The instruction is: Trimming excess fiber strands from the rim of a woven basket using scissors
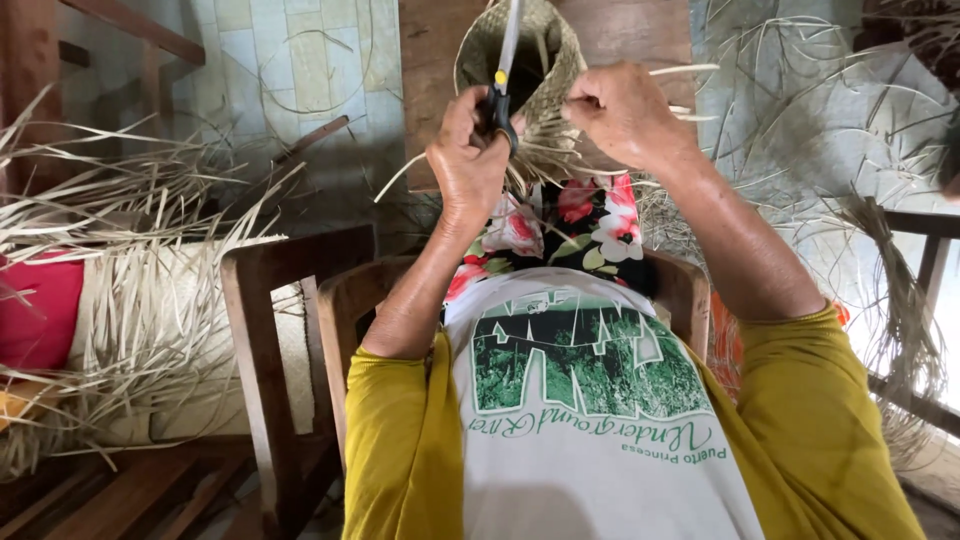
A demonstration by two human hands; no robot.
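A woven straw basket (520, 60), rounded and open-mouthed, is held above the lap, against a brown wooden board (430, 60) that rises behind it. Scissors (500, 95) with a black handle and a yellow spot are gripped in the left hand (468, 150), fingers closed around the handle, just left of the basket's rim; the pale blades point up across the basket's mouth. The right hand (622, 112) is closed on loose straw strips (680, 85) at the basket's right edge, pinched between thumb and fingers. Below the basket, a flowered cloth (590, 225) in red, white and black is spread over the lap. A wooden chair (270, 330) stands left of and below the basket, its back close to the left elbow, so little room is left there. Heaped dry straw (140, 330) fills the far left, with a red bundle (35, 310) beside it. Right of the basket, more strands (900, 300) hang over a rail. A green printed patch is seen on the white shirt (590, 420), below the basket.
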